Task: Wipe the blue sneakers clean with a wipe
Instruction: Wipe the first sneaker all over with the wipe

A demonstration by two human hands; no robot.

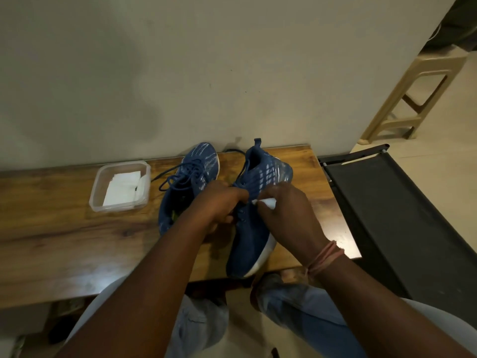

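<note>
Two blue sneakers stand side by side on the wooden table [77,228], near its right end. The right sneaker [254,228] points its toe toward the person, and the left sneaker [191,177] lies just beside it with its laces loose. The right sneaker is steadied by the left hand [219,205], whose fingers are curled round its lace area. A white wipe [265,202] is pinched in the right hand [286,215] and pressed against the upper side of that same sneaker, near the striped heel part. A clear plastic box [121,186] holding more folded wipes sits to the left of the shoes, a little apart from them.

The step in hand is judged to be the wiping of the right sneaker's upper. For the next move, the wipe would likely need to be drawn along the fabric toward the toe or the white sole edge while the shoe is kept firmly held; the left sneaker appears not yet attended to.
</note>
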